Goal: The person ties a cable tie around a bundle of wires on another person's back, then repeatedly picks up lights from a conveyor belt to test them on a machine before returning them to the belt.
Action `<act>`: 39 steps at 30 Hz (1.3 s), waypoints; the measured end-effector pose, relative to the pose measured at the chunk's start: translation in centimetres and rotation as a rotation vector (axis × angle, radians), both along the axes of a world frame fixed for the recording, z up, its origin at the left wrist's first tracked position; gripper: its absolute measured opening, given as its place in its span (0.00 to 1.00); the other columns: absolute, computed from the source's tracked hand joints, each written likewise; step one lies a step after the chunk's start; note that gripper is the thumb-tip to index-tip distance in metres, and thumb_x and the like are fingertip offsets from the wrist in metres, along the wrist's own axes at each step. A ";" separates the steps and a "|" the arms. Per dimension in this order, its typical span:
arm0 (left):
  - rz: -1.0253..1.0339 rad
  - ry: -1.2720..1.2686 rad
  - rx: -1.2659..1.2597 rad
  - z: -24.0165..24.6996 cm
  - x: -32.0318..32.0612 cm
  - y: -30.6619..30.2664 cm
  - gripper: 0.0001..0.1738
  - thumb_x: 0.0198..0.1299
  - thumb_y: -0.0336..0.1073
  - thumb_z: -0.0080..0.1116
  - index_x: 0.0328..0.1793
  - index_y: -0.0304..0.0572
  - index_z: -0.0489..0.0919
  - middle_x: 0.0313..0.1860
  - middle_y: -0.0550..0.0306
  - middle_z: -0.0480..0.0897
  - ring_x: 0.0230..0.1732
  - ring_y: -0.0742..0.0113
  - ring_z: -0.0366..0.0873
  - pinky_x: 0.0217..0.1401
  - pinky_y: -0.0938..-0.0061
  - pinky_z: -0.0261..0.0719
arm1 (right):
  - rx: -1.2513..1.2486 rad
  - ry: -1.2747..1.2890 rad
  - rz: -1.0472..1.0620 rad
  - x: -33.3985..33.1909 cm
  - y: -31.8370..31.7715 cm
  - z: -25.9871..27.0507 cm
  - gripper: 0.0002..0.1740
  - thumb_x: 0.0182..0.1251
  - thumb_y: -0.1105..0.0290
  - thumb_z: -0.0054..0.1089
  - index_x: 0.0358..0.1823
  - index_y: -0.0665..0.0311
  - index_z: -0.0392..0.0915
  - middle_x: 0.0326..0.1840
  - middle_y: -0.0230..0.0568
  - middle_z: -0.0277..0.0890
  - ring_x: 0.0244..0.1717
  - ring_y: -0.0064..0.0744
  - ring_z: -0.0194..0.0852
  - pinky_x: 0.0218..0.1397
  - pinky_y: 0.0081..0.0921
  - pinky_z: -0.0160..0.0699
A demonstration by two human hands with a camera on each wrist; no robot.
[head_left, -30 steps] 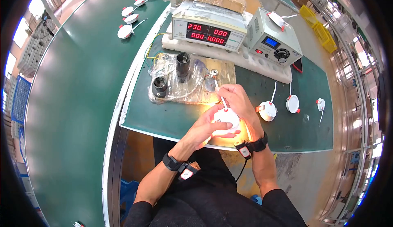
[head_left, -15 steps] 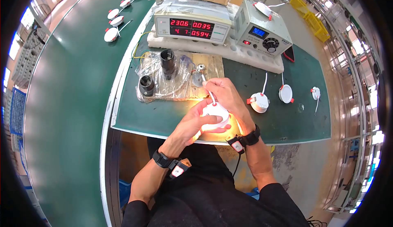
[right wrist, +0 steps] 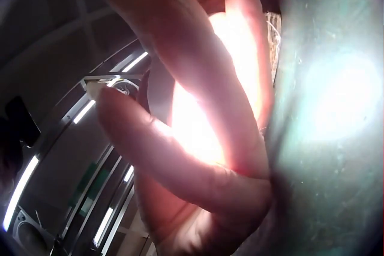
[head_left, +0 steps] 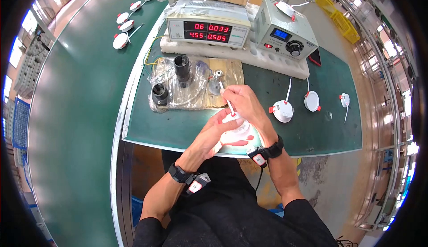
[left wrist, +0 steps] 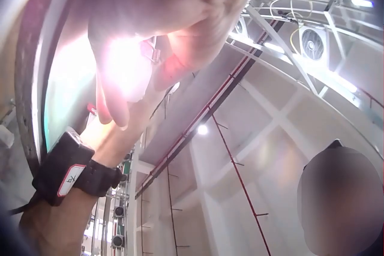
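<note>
A round white LED downlight glows over the near edge of the green bench. My left hand grips it, thumb across its back and fingers round the rim. In the right wrist view, curled fingers cross its bright face; glare washes out the lamp in the left wrist view. My right hand pinches the white cable rising from the downlight. The cable's far end reaches the small round metal contact on the wooden board.
Two black sockets stand on the plastic-wrapped side of the board. Behind are a power meter with red digits and a grey supply box with a knob. More downlights lie to the right and along the left bench.
The downlight's glow has turned from warm orange to white. The meter readings rose from zero, then dipped slightly. Both hands keep their hold; the head view has shifted.
</note>
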State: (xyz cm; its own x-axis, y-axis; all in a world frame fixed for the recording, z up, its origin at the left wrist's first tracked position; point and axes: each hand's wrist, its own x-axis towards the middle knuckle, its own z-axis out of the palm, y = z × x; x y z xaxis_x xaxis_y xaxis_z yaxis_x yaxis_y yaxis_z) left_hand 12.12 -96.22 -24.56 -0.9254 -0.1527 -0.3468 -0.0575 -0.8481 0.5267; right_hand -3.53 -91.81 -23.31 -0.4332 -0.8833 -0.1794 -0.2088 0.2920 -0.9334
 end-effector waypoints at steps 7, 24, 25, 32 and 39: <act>-0.032 0.016 -0.040 0.2 -0.1 0.1 0.31 0.65 0.25 0.63 0.73 0.39 0.65 0.62 0.44 0.81 0.55 0.41 0.87 0.53 0.61 0.92 | -0.047 -0.001 0.000 0.1 0.1 -0.3 0.22 0.73 0.58 0.57 0.23 0.66 0.75 0.16 0.25 0.59 0.20 0.16 0.55 0.24 0.26 0.53; -0.027 -0.003 -0.045 -0.1 -0.4 0.1 0.28 0.64 0.23 0.64 0.69 0.38 0.68 0.59 0.47 0.82 0.53 0.43 0.88 0.51 0.63 0.93 | -0.046 0.016 0.005 -0.1 0.1 -0.6 0.21 0.70 0.60 0.57 0.23 0.68 0.74 0.16 0.29 0.62 0.21 0.18 0.58 0.25 0.27 0.57; -0.029 -0.003 -0.048 -0.1 -0.4 0.1 0.28 0.64 0.23 0.64 0.69 0.38 0.68 0.59 0.47 0.82 0.52 0.43 0.88 0.51 0.63 0.93 | -0.030 0.010 0.001 0.0 0.1 -0.2 0.19 0.68 0.62 0.56 0.23 0.69 0.74 0.16 0.32 0.63 0.21 0.21 0.60 0.27 0.29 0.60; -0.036 0.021 -0.044 -0.4 -0.4 0.0 0.27 0.64 0.22 0.63 0.68 0.37 0.70 0.59 0.47 0.82 0.52 0.44 0.88 0.52 0.62 0.93 | -0.019 0.019 0.004 0.0 0.1 -0.1 0.18 0.66 0.64 0.55 0.23 0.71 0.73 0.16 0.35 0.64 0.21 0.22 0.61 0.28 0.30 0.64; -0.041 0.051 -0.065 -0.4 -0.3 0.0 0.24 0.68 0.26 0.62 0.68 0.37 0.69 0.59 0.45 0.82 0.54 0.43 0.87 0.54 0.61 0.92 | -0.056 0.019 0.001 -0.1 0.0 -0.8 0.22 0.72 0.59 0.57 0.23 0.67 0.76 0.16 0.26 0.62 0.19 0.16 0.57 0.24 0.26 0.55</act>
